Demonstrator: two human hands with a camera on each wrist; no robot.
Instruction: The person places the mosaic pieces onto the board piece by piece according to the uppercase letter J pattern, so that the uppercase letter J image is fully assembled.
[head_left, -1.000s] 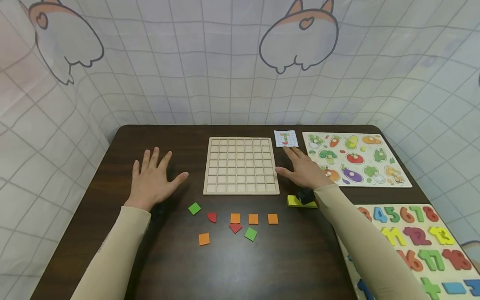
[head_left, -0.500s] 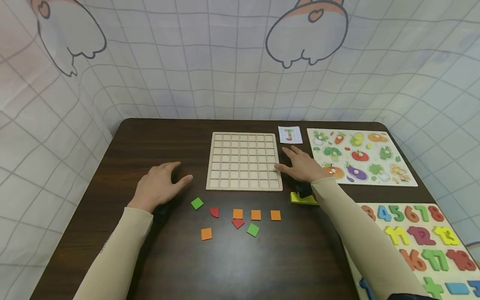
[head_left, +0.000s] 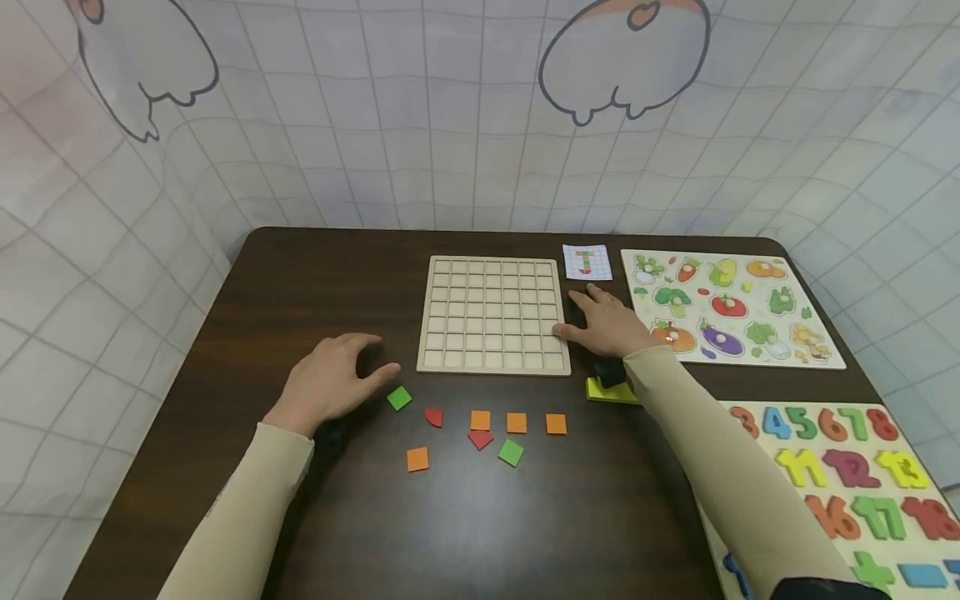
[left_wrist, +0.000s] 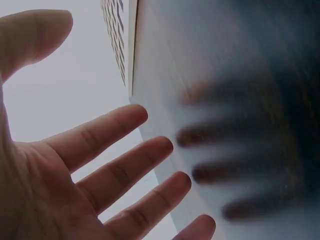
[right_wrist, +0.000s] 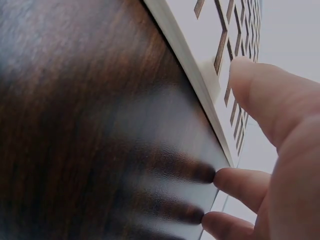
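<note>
A pale wooden grid board [head_left: 495,317] lies toward the back middle of the table, its squares bare. My right hand [head_left: 609,325] is at its right side, the thumb over the board's edge and fingertips down at the tabletop; it grips nothing. My left hand [head_left: 326,383] is left of the board, fingers spread and holding nothing in the left wrist view. Just beyond its thumb lies a green square tile [head_left: 399,398]. Nearby are a red quarter-round tile [head_left: 433,417], several orange square tiles [head_left: 516,423], another red tile [head_left: 481,439] and a second green tile [head_left: 512,452].
A small card with a coloured J pattern [head_left: 587,262] lies behind my right hand. To the right are a vegetable puzzle board [head_left: 750,304] and a number puzzle board [head_left: 847,517]. A yellow block [head_left: 611,392] sits under my right wrist. Gridded cloth [head_left: 375,125] hangs behind the table.
My left hand has come right, nearer the board and green tile, its fingers no longer raised and fanned. My right hand stays at the board's right edge. The head view has tilted slightly.
</note>
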